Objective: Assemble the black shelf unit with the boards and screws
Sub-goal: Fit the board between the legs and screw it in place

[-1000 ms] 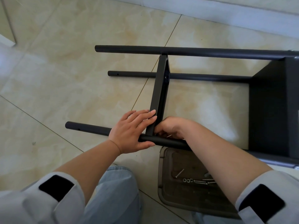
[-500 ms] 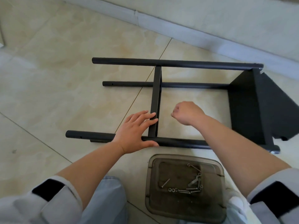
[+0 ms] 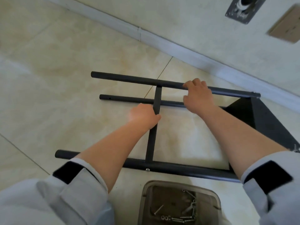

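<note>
The black shelf unit lies on its side on the tiled floor. Its near pole runs left to right with a screw head showing on it. A thin black board stands edge-up between the near pole and the far top pole. My left hand grips that board near its far end. My right hand grips the far top pole, right of the board. A second black board closes the frame at the right end. A lower far pole lies behind the board.
A brown plastic tray with several loose screws sits on the floor at my knees. The wall and its skirting run diagonally just behind the frame. A metal wall plate and a wall socket are on the wall.
My left hand left the near pole and moved up the middle board to grip it. My right hand rose from the near joint and took hold of the far top pole. The view tilted up.
</note>
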